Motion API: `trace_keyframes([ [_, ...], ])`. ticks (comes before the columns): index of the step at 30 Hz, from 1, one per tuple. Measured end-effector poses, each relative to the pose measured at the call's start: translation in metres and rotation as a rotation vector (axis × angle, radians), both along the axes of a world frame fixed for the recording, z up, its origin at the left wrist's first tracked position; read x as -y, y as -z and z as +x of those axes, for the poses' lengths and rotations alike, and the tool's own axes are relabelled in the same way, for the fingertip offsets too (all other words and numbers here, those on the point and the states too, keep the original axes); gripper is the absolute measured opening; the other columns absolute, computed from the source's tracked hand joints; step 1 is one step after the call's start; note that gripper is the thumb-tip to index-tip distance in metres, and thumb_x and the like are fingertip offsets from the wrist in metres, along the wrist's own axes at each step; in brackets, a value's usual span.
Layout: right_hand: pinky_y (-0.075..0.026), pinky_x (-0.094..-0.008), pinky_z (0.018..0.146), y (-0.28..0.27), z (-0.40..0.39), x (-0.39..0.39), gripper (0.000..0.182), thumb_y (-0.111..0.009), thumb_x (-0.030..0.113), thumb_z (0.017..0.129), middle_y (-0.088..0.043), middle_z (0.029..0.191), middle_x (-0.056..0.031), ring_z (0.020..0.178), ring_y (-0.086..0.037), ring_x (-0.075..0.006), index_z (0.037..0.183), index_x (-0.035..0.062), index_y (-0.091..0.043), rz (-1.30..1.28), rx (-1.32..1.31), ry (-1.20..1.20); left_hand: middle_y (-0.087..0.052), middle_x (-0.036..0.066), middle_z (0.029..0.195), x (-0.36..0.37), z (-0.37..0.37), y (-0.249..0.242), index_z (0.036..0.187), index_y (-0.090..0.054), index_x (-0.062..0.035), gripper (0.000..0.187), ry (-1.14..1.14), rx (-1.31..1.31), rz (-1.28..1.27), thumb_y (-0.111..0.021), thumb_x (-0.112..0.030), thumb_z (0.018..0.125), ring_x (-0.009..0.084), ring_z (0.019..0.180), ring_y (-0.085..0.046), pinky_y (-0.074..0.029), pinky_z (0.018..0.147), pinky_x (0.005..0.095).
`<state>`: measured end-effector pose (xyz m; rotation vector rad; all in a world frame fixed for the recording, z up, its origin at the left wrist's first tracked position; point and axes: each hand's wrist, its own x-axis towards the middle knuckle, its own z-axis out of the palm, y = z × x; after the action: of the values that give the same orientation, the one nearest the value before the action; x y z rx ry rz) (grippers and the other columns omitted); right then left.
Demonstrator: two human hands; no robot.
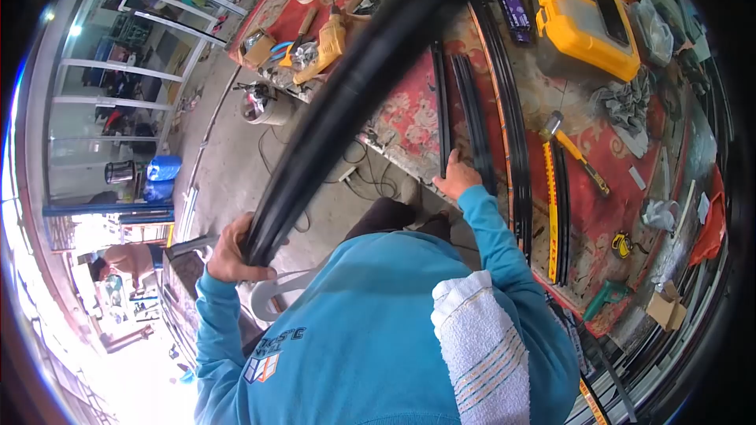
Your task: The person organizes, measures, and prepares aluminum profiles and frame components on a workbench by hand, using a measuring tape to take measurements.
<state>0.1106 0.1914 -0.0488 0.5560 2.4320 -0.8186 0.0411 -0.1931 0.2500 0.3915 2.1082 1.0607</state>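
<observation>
A long black aluminium-like profile (331, 122) runs diagonally across the view, its near end low at the left and its far part close to the camera. My left hand (232, 252) is closed around that near end, thumb underneath. On the red patterned cloth, a thinner black strip (442, 102) reaches down to my right hand (459, 179). The fingers there are curled at its end by the table edge, partly hidden. Just right of it lies a second short black profile (472, 110), and beyond that several long black strips (508, 110) side by side.
A yellow toolbox (583, 20) stands on the cloth-covered table (405, 114). Also there are a hammer (579, 159), a yellow level (553, 212), a tape measure (621, 245) and a yellow drill (327, 46). Cables (374, 177) and a bucket (266, 104) are on the floor. Another person (130, 261) bends far left.
</observation>
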Motion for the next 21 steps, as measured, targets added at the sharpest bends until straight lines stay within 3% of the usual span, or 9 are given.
trace_keyframes([
  [2,-0.05,-0.0485,0.095,-0.012,0.009,-0.004,0.086,-0.066,0.043,0.087,-0.058,0.128,-0.0268,0.116,-0.059,-0.0405,0.148,-0.0043,-0.028,-0.011,-0.223,-0.122,-0.068,0.007,0.096,-0.004,-0.009,-0.018,0.118,-0.061,0.0021,0.078,0.254,-0.076,-0.083,-0.09,-0.018,0.049,0.0185,0.079,-0.062,-0.05,0.075,0.0282],
  [3,-0.05,-0.0442,0.098,0.065,0.021,-0.004,0.082,-0.063,0.039,0.09,-0.059,0.128,-0.0251,0.116,-0.059,-0.0384,0.152,0.0008,-0.024,0.128,-0.728,-0.301,-0.068,0.007,0.096,-0.012,-0.014,-0.025,0.118,-0.061,0.0021,0.078,0.271,-0.07,-0.077,-0.09,-0.018,0.049,0.0185,0.079,-0.062,-0.05,0.075,0.0282],
  [5,-0.04,-0.0427,0.108,-0.051,0.037,-0.014,0.064,-0.053,0.03,0.099,-0.036,0.153,-0.0175,0.133,-0.046,-0.0306,0.154,0.0114,-0.028,-1.176,-0.372,0.116,-0.068,0.009,0.095,-0.031,-0.027,-0.029,0.119,-0.061,0.0022,0.073,0.511,0.043,-0.064,-0.089,-0.015,0.053,0.0171,0.082,-0.064,-0.051,0.076,0.0291],
  [7,-0.042,-0.0441,0.109,-0.116,0.06,-0.013,0.085,-0.063,0.036,0.094,-0.038,0.152,-0.0193,0.128,-0.051,-0.0318,0.156,0.004,-0.016,-1.499,-0.319,0.108,-0.069,0.011,0.094,-0.047,-0.042,-0.02,0.121,-0.06,0.0024,0.07,0.669,0.053,-0.026,-0.088,-0.013,0.058,0.0168,0.083,-0.066,-0.052,0.076,0.0305],
  [8,-0.038,-0.0478,0.111,-0.141,0.081,-0.007,0.096,-0.074,0.034,0.088,-0.027,0.157,-0.022,0.139,-0.04,-0.0307,0.155,-0.0004,-0.014,-1.668,-0.341,0.135,-0.07,0.011,0.094,-0.053,-0.048,-0.013,0.123,-0.059,0.0025,0.071,0.771,0.108,-0.046,-0.087,-0.014,0.06,0.0172,0.082,-0.066,-0.052,0.076,0.0306],
  [11,-0.036,-0.0474,0.113,-0.165,0.134,0.037,0.105,-0.083,0.028,0.08,-0.026,0.155,-0.0263,0.141,-0.038,-0.0312,0.155,-0.0004,-0.015,-1.849,-0.888,0.019,-0.07,0.012,0.098,-0.063,-0.065,0.009,0.129,-0.055,0.0022,0.075,0.993,0.203,-0.12,-0.086,-0.016,0.064,0.0186,0.085,-0.067,-0.052,0.08,0.0306],
  [16,-0.041,-0.0478,0.111,-0.127,0.182,0.09,0.093,-0.084,0.024,0.079,-0.03,0.152,-0.03,0.137,-0.043,-0.034,0.149,-0.0011,-0.028,-1.75,-1.239,0.057,-0.062,0.016,0.122,-0.082,-0.094,0.026,0.142,-0.043,0.0014,0.091,1.141,0.629,-0.088,-0.088,-0.032,0.069,0.0207,0.105,-0.062,-0.048,0.094,0.0331],
  [19,-0.047,-0.0472,0.106,-0.114,0.228,0.139,0.079,-0.08,0.025,0.083,-0.033,0.151,-0.0283,0.136,-0.045,-0.0348,0.145,0.0034,-0.036,-1.693,-1.395,0.332,-0.055,0.026,0.135,-0.106,-0.134,0.024,0.148,-0.034,0.0014,0.099,1.11,0.95,-0.164,-0.077,-0.055,0.08,0.0284,0.113,-0.061,-0.046,0.101,0.0367],
  [21,-0.05,-0.0464,0.103,-0.099,0.257,0.176,0.074,-0.079,0.025,0.085,-0.035,0.151,-0.0266,0.136,-0.045,-0.0346,0.144,0.0064,-0.038,-1.657,-1.492,0.527,-0.046,0.033,0.141,-0.123,-0.163,0.02,0.149,-0.031,0.0034,0.086,0.762,1.481,-0.06,-0.064,-0.051,0.091,0.0341,0.121,-0.058,-0.042,0.108,0.0386],
])
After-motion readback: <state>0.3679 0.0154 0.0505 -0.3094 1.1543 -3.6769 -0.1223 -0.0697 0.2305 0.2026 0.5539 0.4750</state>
